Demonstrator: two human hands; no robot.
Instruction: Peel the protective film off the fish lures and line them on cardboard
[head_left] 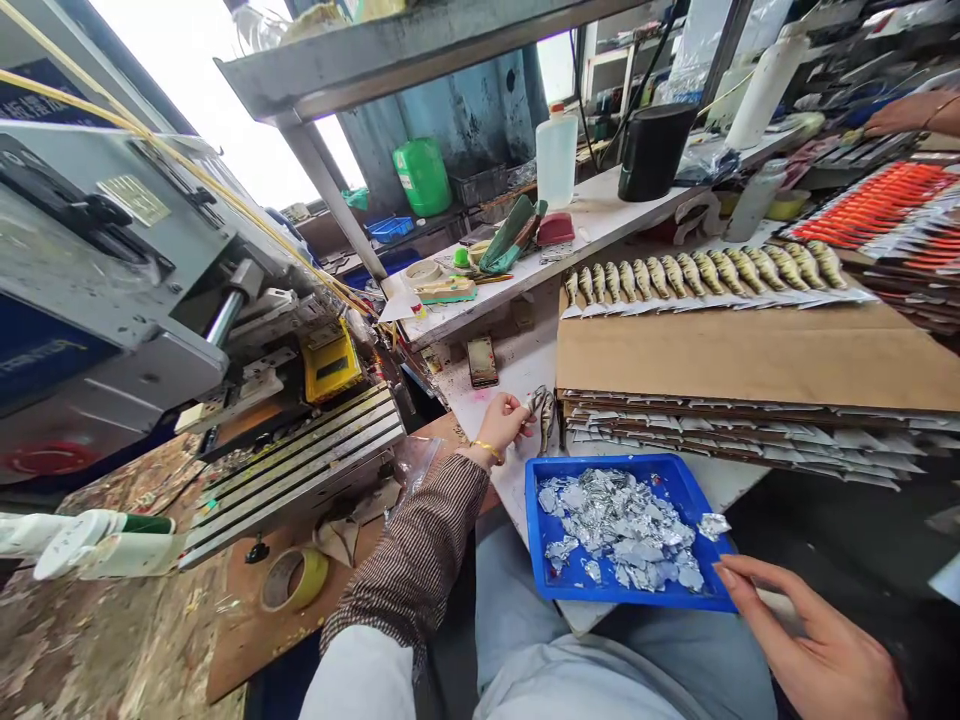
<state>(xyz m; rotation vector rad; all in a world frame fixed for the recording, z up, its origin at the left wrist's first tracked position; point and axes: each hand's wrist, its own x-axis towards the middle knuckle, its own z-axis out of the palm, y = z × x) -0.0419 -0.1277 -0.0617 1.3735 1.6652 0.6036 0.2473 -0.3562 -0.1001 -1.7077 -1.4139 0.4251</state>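
A cluttered workshop surrounds a pale counter (465, 400), with a grey machine (161, 350) on the left of the frame and a green jug (422, 177) at upper centre. Near the middle, the left hand (504, 424) has its fingers bunched close at a grey, fish-shaped piece (547, 424) lying just to their right; whether they grip it, I cannot tell. At lower right, the right hand (814, 635) has thumb and forefinger tips nearly together, just below a loose foil flake (713, 526) at the edge of a blue tray (534, 530) of crumpled foil (622, 530); I cannot tell whether they hold anything. Above the tray, stacked cardboard (750, 350) carries a row of striped fish shapes (671, 276). Another person's hand (900, 113) shows at upper right.
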